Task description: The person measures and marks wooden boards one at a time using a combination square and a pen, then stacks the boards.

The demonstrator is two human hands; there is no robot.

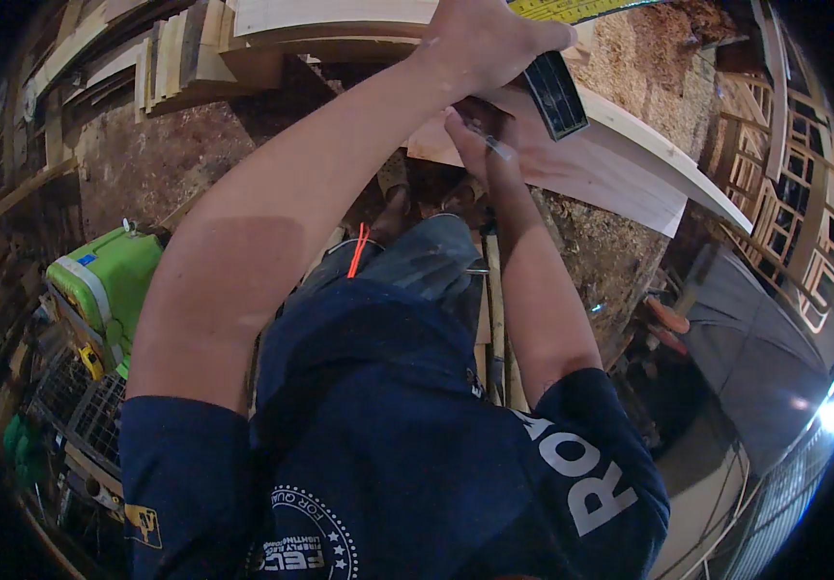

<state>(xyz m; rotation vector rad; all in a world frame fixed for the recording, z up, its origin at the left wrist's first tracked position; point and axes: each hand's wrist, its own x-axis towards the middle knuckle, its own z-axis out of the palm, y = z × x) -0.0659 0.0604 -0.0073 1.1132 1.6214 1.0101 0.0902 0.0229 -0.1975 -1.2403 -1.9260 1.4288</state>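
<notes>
My left hand [489, 46] is closed over the upper edge of the work, at the near end of a yellow tape measure [576, 9] whose marked blade runs off to the upper right. A black rectangular block [556, 95] juts out below that hand; I cannot tell whether it is the tape's case. My right hand [483, 150] is lower, under the left wrist and beside a pale wooden board [610, 174]. Its fingers are bent around a slim, partly clear thing [497, 147], too small and blurred to name.
Stacked timber [185, 58] stands at the upper left. Wood shavings [649, 58] lie beyond the boards. A bright green case [108, 280] sits at left, above a wire crate [79, 396]. Wooden lattice frames [784, 213] and a dark grey sheet [746, 338] are at right.
</notes>
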